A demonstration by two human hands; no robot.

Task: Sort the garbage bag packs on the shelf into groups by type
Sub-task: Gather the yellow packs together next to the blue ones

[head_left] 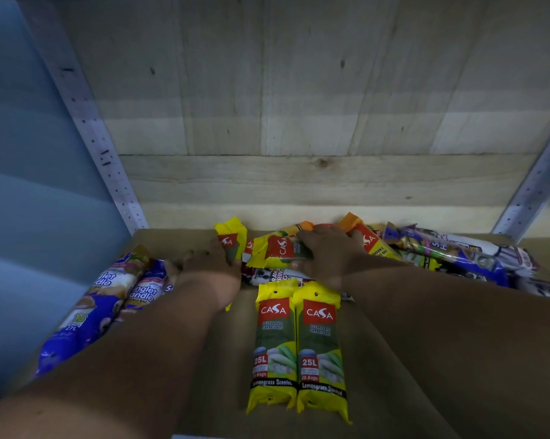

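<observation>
Two yellow Casa lemongrass packs [297,350] lie side by side at the front middle of the brown shelf [216,369]. My left hand [208,264] grips another yellow Casa pack [231,237] standing behind them. My right hand [329,253] holds a tilted yellow Casa pack [276,250] that lies on a white drawstring pack [272,275]. Orange Casa packs [367,239] sit behind my right hand. Two blue singlet handle packs [109,299] lie at the left.
A mixed heap of blue, purple and white packs [463,255] fills the right back of the shelf. Pale wooden boards [299,122] form the back wall. Perforated metal uprights stand at the left [90,128] and right [533,185].
</observation>
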